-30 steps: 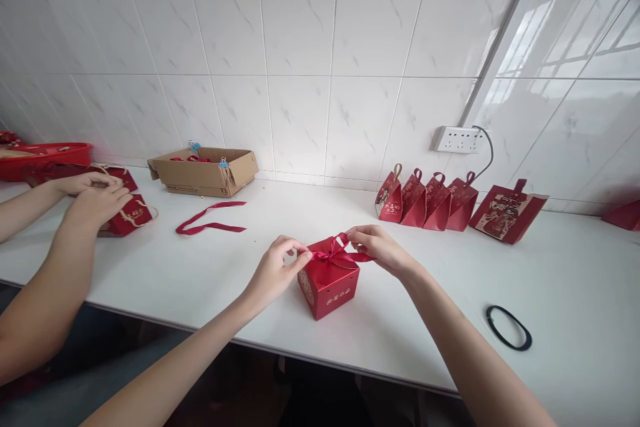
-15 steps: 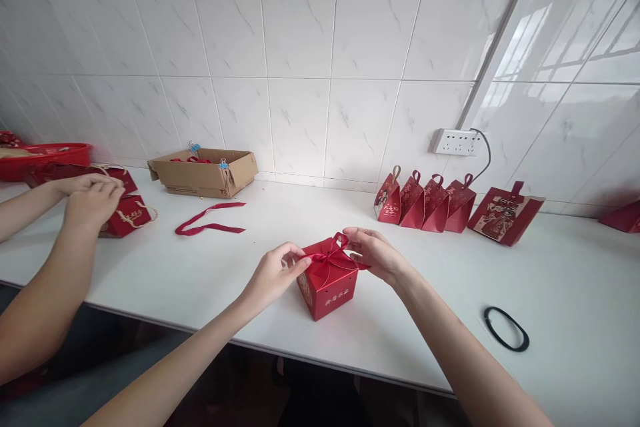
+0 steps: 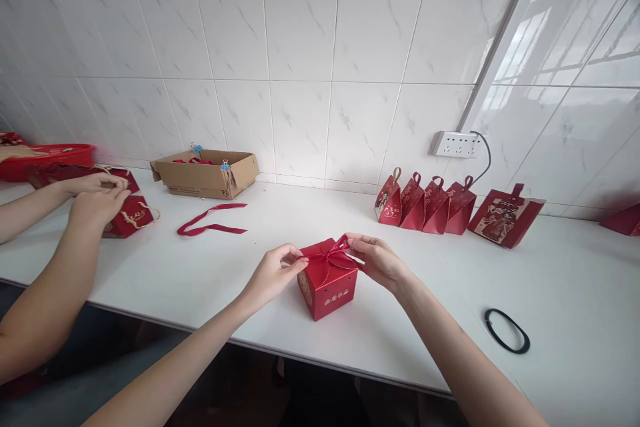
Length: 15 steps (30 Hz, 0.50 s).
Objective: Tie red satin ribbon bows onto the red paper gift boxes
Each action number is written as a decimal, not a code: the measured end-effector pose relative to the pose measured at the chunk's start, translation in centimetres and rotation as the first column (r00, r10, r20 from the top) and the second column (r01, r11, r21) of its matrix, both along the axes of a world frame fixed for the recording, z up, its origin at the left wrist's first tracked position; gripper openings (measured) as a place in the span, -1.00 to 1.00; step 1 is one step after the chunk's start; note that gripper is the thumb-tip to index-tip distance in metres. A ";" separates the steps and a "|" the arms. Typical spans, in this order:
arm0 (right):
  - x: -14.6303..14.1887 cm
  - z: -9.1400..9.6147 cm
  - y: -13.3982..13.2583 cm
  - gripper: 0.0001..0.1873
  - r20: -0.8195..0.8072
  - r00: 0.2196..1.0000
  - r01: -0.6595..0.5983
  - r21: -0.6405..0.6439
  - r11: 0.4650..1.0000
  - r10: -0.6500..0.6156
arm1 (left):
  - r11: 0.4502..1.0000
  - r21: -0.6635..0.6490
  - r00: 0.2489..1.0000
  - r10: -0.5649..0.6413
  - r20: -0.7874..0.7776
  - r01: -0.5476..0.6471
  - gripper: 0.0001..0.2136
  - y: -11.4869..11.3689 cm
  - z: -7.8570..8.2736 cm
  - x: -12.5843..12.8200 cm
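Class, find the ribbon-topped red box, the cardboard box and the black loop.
Ribbon-topped red box (image 3: 334, 297), head view: lettered front panel.
Cardboard box (image 3: 197, 180), head view: front wall.
Black loop (image 3: 523, 349), head view: lower right end.

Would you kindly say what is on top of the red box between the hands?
A ribbon looped in a bow, pinched by the left hand and right hand. Part of the box directly beneath is covered.

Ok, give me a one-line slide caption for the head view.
Left hand and right hand hold a ribbon bow atop a red box on a white table.
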State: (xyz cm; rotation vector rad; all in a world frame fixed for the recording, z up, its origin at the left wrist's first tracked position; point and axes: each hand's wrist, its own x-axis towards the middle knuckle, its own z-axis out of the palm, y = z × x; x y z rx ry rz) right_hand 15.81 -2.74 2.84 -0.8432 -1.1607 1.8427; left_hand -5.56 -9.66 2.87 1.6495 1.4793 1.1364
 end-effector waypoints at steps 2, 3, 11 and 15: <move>0.2 -0.3 -0.1 -0.71 0.124 0.992 -0.004 0.058 0.998 -0.003 | 1.000 -0.011 1.000 0.003 0.009 -0.003 -0.79 0.0 0.0 0.0; 0.3 -0.5 -0.1 -0.69 0.180 0.984 0.002 0.078 0.997 -0.016 | 1.000 -0.016 1.000 0.003 0.015 -0.002 -0.78 -0.1 -0.1 0.0; 0.3 -0.9 -0.9 -0.68 0.238 0.971 -0.045 0.075 0.996 0.026 | 0.993 -0.119 0.965 0.016 0.261 0.016 -0.73 0.8 -0.6 -0.1; 0.3 -1.6 -1.7 -0.47 0.204 0.978 -0.083 0.158 0.984 0.049 | 0.959 -0.279 0.888 0.161 0.432 -0.038 -0.65 1.5 0.2 0.7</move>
